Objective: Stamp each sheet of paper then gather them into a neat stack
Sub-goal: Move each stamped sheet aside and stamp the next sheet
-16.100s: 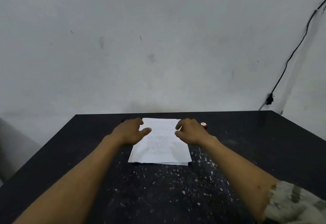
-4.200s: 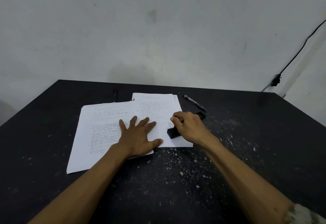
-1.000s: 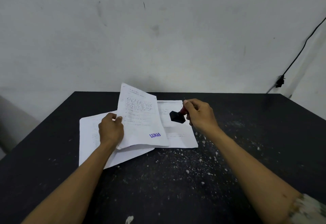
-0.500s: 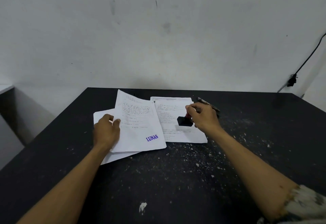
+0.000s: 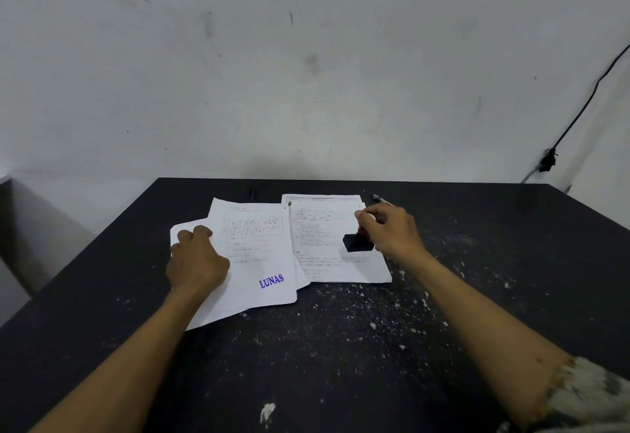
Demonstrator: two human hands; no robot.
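Note:
A printed sheet [image 5: 259, 255] bearing a purple "LUNAS" stamp mark lies flat on the left, on top of another sheet [image 5: 185, 228] that pokes out beneath it. My left hand [image 5: 196, 258] rests on its left edge, fingers curled. To the right lies a second pile of printed sheets [image 5: 327, 228]. My right hand [image 5: 388, 231] grips a stamp [image 5: 358, 241] with a black base and red handle, the base down on or just above the right pile's top sheet.
The black table [image 5: 341, 347] is speckled with white flecks. A pen [image 5: 381, 199] lies behind my right hand near the back edge, and a dark object [image 5: 252, 192] lies behind the left sheets. A cable [image 5: 579, 108] runs down the wall at right.
My left hand has lowered the stamped sheet flat onto the left pile. My right hand has brought the stamp down over the right pile's top sheet.

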